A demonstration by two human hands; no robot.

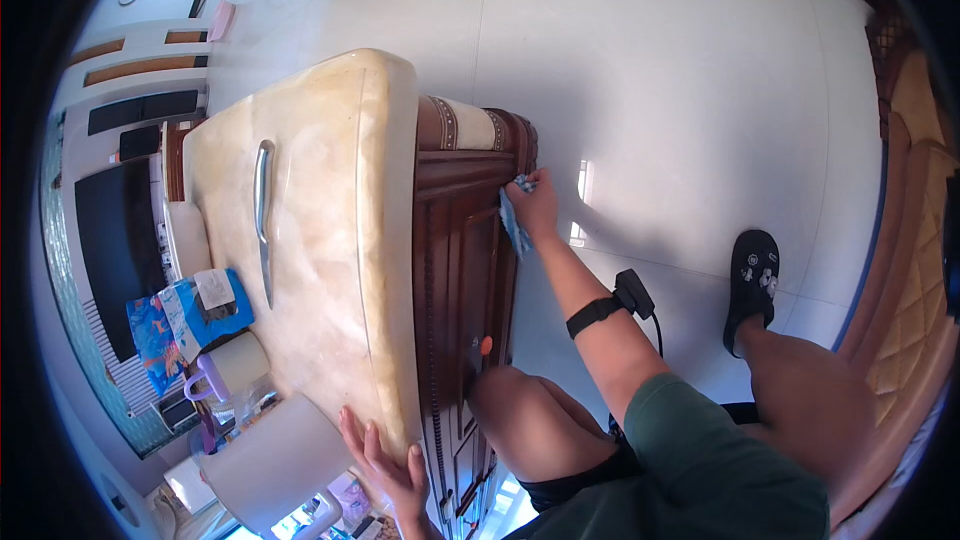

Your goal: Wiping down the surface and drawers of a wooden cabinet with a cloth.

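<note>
My right hand (534, 204) grips a crumpled blue checked cloth (513, 219) against the lower corner of a dark carved-wood coffee table base (469, 232). Part of the cloth hangs below my fingers. The table has a thick, cream stone-look top (315, 187). My left hand (382, 457) rests with spread fingers on the edge of that top, beside a large white container with a handle (277, 457). It holds nothing that I can see. A knife (264, 221) with a shiny metal handle lies on the tabletop.
A blue plastic package (217, 307) and a pitcher with a purple handle (232, 367) stand on the tabletop. An orange knob (487, 345) is on the table's side. A tan padded sofa (911, 315) runs along the right. My foot in a black clog (754, 277) is on the tiled floor.
</note>
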